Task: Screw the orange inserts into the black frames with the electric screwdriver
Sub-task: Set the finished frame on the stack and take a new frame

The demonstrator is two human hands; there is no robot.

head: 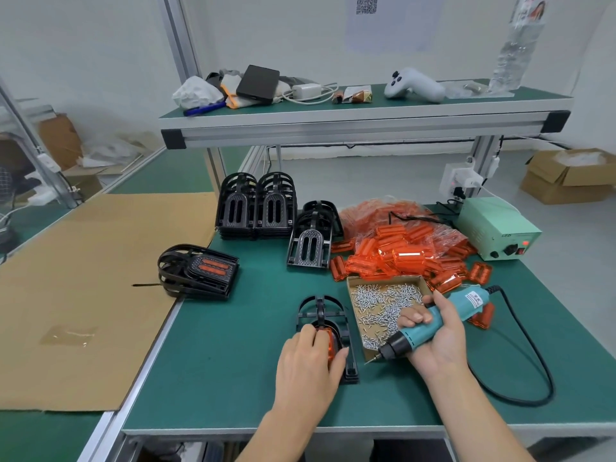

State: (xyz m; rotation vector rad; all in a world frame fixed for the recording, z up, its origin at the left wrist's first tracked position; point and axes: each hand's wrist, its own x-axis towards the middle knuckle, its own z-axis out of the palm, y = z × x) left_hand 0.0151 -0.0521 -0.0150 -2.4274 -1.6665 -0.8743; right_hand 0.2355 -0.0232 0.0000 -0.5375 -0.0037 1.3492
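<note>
Head view: left hand presses the insert into the frame near the bench front edge, right hand grips the screwdriver; light, stiff plastic, probably slippery, best held by frame sides.

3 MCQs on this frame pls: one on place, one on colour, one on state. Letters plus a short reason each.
1. Where is the box of screws?
A. On the upper shelf
B. On the bench, between the frame being worked on and the right hand
C. On the cardboard sheet

2. What colour is the electric screwdriver body?
A. Teal
B. Yellow
C. Red

3. What is the left hand doing?
A. Hanging idle off the bench
B. Picking screws from the box
C. Holding an orange insert on a black frame

Answers: 1 B, the box lies on the green mat beside the right hand. 2 A, the grip is teal with a black nose. 3 C, the fingers curl over the insert.
</note>
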